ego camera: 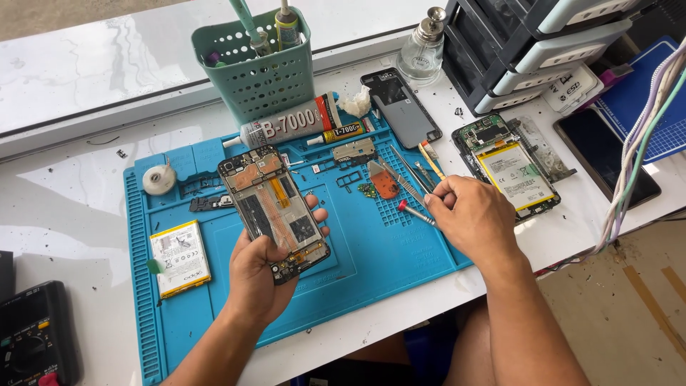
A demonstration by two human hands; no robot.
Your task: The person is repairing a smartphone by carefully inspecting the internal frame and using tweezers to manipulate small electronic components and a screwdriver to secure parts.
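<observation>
A single head-worn camera looks steeply down, from close above, onto the bench [78, 214] toward the window ledge.

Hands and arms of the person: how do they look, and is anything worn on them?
Both the left hand and the right hand are bare, without gloves. No ring, watch or wristband shows. Both forearms are uncovered as far as the frame shows; no sleeve is visible. Fingernails are short.
</observation>
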